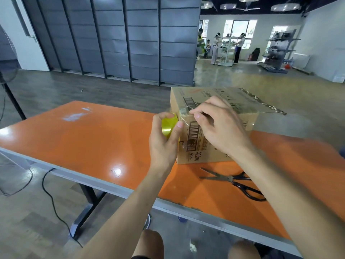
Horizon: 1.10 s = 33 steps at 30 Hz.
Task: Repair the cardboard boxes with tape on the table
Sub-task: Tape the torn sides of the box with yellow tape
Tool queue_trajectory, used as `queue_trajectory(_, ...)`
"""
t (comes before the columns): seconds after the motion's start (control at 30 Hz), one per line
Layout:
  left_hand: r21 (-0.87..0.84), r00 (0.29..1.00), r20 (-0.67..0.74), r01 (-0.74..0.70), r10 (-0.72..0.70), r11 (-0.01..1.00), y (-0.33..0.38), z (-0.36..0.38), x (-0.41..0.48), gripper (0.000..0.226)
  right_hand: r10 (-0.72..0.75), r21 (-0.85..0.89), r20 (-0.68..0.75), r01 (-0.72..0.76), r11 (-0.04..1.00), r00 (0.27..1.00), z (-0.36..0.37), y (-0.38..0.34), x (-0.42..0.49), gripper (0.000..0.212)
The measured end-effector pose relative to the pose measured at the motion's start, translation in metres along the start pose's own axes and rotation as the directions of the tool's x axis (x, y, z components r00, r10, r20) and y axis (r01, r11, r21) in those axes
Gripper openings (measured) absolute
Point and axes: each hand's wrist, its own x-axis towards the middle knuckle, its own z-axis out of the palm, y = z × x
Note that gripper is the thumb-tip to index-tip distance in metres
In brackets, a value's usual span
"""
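Observation:
A brown cardboard box (211, 99) with barcodes stands on the orange table (89, 139), a loose strip of clear tape trailing off its far right corner. My left hand (164, 141) grips a yellow tape roll (169, 127) pressed against the box's left front edge. My right hand (218, 126) rests on the box's top front edge, fingers curled, pressing clear tape down at the corner. Whether those fingers pinch the tape is hard to tell.
Black-handled scissors (235, 181) lie open on the table in front of the box, under my right forearm. A fan stand and cable (50, 195) are at the left. Grey shelving stands behind, and several people are far off at the back.

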Motion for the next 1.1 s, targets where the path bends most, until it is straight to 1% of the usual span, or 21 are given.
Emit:
queue_trajectory(0.27, 0.017, 1.0, -0.011, -0.006, 0.006, 1.0, 0.003, 0.0, -0.003, 0.024, -0.003, -0.02, -0.093, 0.001, 1.0, 0.996, 0.01, -0.001, -0.002, 0.012)
queue_trajectory(0.47, 0.026, 1.0, 0.026, 0.008, -0.009, 1.0, 0.003, -0.004, -0.001, 0.026, -0.011, -0.033, -0.137, 0.006, 0.999, 0.99, 0.017, -0.001, -0.003, 0.018)
queue_trajectory(0.7, 0.042, 0.999, 0.031, 0.023, -0.025, 0.999, 0.004, -0.005, -0.001, 0.026, -0.014, -0.076, -0.156, 0.003, 0.997, 0.988, 0.023, 0.0, -0.004, 0.026)
queue_trajectory(0.8, 0.048, 0.998, 0.066, 0.021, -0.024, 0.999, 0.004, -0.008, -0.001, 0.026, -0.027, -0.097, -0.177, 0.009, 0.995, 0.984, 0.027, 0.001, -0.007, 0.028)
queue_trajectory(0.9, 0.006, 0.992, 0.118, 0.034, -0.035, 0.999, 0.005, -0.011, -0.002, 0.02, -0.041, -0.129, -0.197, 0.016, 0.992, 0.98, 0.03, 0.003, -0.009, 0.026)
queue_trajectory(0.97, 0.001, 0.994, 0.106, 0.036, -0.036, 0.999, 0.006, -0.011, 0.0, 0.024, -0.048, -0.121, -0.218, 0.022, 0.992, 0.975, 0.031, 0.004, -0.008, 0.027)
queue_trajectory(1.03, 0.013, 0.995, 0.086, 0.042, -0.043, 0.999, 0.006, -0.009, 0.003, 0.031, -0.046, -0.095, -0.208, 0.027, 0.995, 0.977, 0.031, 0.004, -0.008, 0.027)
queue_trajectory(1.1, 0.004, 0.994, 0.08, 0.069, -0.069, 0.998, 0.003, -0.007, 0.006, 0.032, -0.033, -0.083, -0.156, 0.021, 0.996, 0.987, 0.029, 0.004, -0.009, 0.028)
